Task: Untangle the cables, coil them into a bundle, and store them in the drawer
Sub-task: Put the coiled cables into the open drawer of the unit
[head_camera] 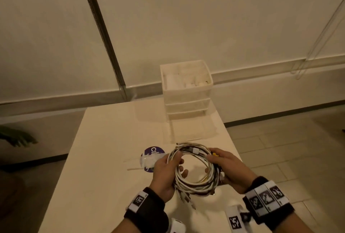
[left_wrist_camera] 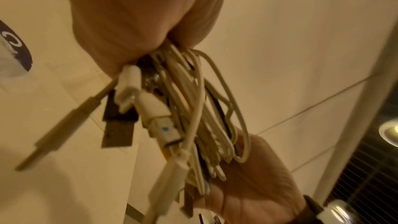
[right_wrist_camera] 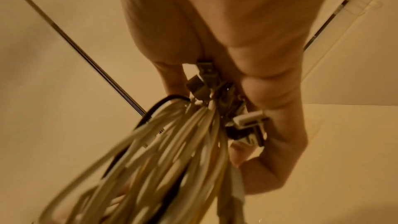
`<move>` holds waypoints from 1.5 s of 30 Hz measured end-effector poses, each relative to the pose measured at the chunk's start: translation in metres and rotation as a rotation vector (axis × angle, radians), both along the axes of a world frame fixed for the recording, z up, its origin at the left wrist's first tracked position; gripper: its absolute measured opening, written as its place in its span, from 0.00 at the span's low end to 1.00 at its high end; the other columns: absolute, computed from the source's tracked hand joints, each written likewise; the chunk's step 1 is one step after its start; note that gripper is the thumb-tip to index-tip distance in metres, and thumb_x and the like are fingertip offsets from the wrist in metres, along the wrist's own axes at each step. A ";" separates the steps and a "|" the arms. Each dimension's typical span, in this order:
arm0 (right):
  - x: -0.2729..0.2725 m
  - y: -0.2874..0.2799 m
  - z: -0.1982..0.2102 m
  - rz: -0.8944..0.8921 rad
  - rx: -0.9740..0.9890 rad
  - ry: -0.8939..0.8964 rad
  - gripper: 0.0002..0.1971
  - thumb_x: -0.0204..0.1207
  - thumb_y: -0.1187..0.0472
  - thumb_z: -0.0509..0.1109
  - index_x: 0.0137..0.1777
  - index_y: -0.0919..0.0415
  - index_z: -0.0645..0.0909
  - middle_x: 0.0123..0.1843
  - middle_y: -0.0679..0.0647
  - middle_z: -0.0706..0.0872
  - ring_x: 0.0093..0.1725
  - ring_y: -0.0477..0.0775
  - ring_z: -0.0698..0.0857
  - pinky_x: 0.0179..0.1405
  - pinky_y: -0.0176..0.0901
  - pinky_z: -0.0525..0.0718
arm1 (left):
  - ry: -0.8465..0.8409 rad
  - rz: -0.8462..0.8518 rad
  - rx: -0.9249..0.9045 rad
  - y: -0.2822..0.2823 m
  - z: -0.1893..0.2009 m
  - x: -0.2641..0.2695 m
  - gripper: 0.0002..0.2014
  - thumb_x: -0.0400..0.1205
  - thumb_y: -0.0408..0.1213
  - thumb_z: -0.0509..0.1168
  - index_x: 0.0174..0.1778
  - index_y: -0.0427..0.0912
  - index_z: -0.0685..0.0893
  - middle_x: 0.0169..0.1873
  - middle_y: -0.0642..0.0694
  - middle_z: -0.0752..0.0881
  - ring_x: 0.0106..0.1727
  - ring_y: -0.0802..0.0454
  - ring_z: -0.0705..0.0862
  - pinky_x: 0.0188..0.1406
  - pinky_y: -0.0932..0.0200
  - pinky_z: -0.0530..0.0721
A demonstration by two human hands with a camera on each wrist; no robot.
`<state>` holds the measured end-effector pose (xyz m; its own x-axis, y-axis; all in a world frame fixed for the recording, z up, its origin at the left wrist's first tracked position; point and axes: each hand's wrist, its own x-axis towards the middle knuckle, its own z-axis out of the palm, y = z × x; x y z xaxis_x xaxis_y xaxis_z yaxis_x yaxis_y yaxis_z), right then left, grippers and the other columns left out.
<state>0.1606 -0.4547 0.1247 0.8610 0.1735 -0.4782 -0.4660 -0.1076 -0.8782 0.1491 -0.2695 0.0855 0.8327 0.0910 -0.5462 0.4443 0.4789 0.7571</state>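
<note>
A round coil of white, black and yellow cables (head_camera: 194, 169) hangs above the white table (head_camera: 112, 130), held between both hands. My left hand (head_camera: 166, 173) grips the coil's left side, thumb over the strands. My right hand (head_camera: 226, 169) grips the right side, fingers curled round the strands. Several plug ends dangle from the bundle (left_wrist_camera: 150, 108) in the left wrist view. In the right wrist view the strands (right_wrist_camera: 172, 151) fan out from my fingers (right_wrist_camera: 277, 151). The white drawer unit (head_camera: 186, 90) stands at the table's far edge, its lowest clear drawer (head_camera: 188, 130) pulled out toward me.
A purple round sticker with a clear bag on it (head_camera: 151, 159) lies left of the coil. A thin white stick (head_camera: 136, 168) lies beside it. The unit's open top tray (head_camera: 168, 68) holds white items. Tiled floor (head_camera: 280, 148) lies right of the table.
</note>
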 end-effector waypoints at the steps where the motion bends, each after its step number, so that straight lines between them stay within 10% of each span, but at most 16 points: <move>1: 0.019 -0.007 -0.002 0.016 -0.007 0.002 0.09 0.83 0.60 0.63 0.57 0.52 0.84 0.45 0.54 0.91 0.40 0.53 0.89 0.37 0.48 0.86 | 0.006 -0.006 -0.023 -0.006 -0.002 0.017 0.09 0.83 0.36 0.68 0.52 0.34 0.85 0.35 0.42 0.81 0.30 0.52 0.78 0.36 0.51 0.85; 9: 0.161 -0.029 -0.031 0.092 -0.105 0.033 0.09 0.84 0.57 0.62 0.58 0.54 0.82 0.53 0.64 0.89 0.49 0.66 0.89 0.48 0.70 0.87 | 0.125 -0.154 0.055 -0.027 -0.016 0.142 0.18 0.89 0.49 0.57 0.62 0.39 0.80 0.40 0.43 0.85 0.40 0.45 0.84 0.39 0.51 0.83; 16: 0.256 -0.019 -0.080 0.250 -0.317 0.202 0.11 0.83 0.60 0.61 0.46 0.67 0.81 0.39 0.65 0.84 0.34 0.62 0.86 0.33 0.54 0.88 | 0.302 -0.315 0.173 -0.016 -0.053 0.219 0.20 0.90 0.49 0.53 0.57 0.36 0.82 0.32 0.39 0.88 0.31 0.43 0.88 0.25 0.48 0.87; 23: 0.317 -0.002 -0.135 0.344 -0.523 0.156 0.10 0.82 0.60 0.61 0.45 0.66 0.78 0.48 0.66 0.81 0.52 0.63 0.83 0.49 0.50 0.78 | 0.388 -0.258 0.100 -0.007 -0.103 0.268 0.17 0.90 0.44 0.56 0.53 0.35 0.84 0.41 0.35 0.90 0.37 0.40 0.90 0.33 0.46 0.90; 29: 0.326 0.011 -0.167 0.200 -0.580 -0.041 0.16 0.83 0.57 0.61 0.61 0.66 0.83 0.59 0.67 0.86 0.58 0.67 0.84 0.57 0.52 0.79 | 0.062 -0.165 0.484 -0.001 -0.161 0.292 0.34 0.74 0.69 0.66 0.63 0.43 0.84 0.59 0.41 0.89 0.61 0.41 0.87 0.68 0.37 0.80; 33: 0.314 0.017 -0.175 0.098 -0.643 -0.278 0.19 0.82 0.58 0.64 0.71 0.63 0.76 0.70 0.65 0.77 0.69 0.66 0.76 0.67 0.50 0.74 | -0.225 -0.135 0.812 -0.008 -0.157 0.292 0.17 0.88 0.42 0.60 0.71 0.42 0.77 0.66 0.44 0.83 0.66 0.48 0.80 0.69 0.53 0.75; 40: 0.280 0.009 -0.164 0.160 -0.695 -0.400 0.28 0.80 0.55 0.67 0.79 0.58 0.66 0.79 0.57 0.69 0.77 0.57 0.71 0.75 0.46 0.69 | -0.248 -0.245 1.029 -0.012 -0.132 0.267 0.21 0.88 0.43 0.58 0.75 0.37 0.70 0.72 0.38 0.74 0.73 0.43 0.73 0.72 0.56 0.69; 45: 0.257 -0.021 -0.147 0.202 -0.725 -0.622 0.21 0.79 0.61 0.69 0.72 0.60 0.76 0.74 0.56 0.76 0.71 0.57 0.76 0.68 0.40 0.71 | -0.488 -0.563 1.245 0.009 -0.109 0.211 0.23 0.83 0.38 0.66 0.75 0.52 0.74 0.74 0.54 0.65 0.74 0.51 0.68 0.69 0.63 0.71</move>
<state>0.4173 -0.4760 -0.0224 0.9821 0.1884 0.0026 0.1448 -0.7459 -0.6501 0.3605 -0.2608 -0.0237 0.9938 -0.1101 -0.0159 -0.0709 -0.7369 0.6722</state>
